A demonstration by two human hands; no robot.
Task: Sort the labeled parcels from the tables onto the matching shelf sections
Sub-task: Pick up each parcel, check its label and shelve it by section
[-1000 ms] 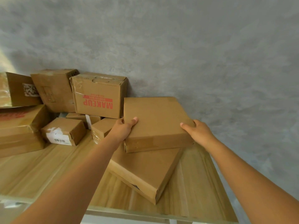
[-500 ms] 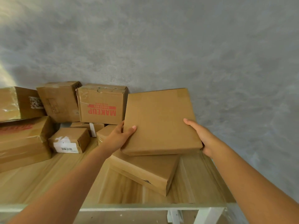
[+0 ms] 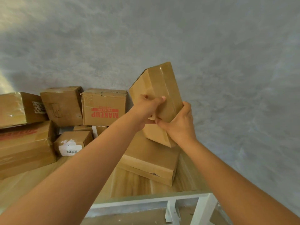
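Between both hands [image 3: 146, 109] [image 3: 179, 125], flat parcel [image 3: 159, 88] (tilted)

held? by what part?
Flat cardboard parcel, tilted up on edge. Both hands grip its lower half: left hand on the left side, right hand on the right.

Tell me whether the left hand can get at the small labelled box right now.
Probably not yet: the left hand grips the tilted flat cardboard parcel together with the right hand. The small white-labelled cardboard box itself lies uncovered.
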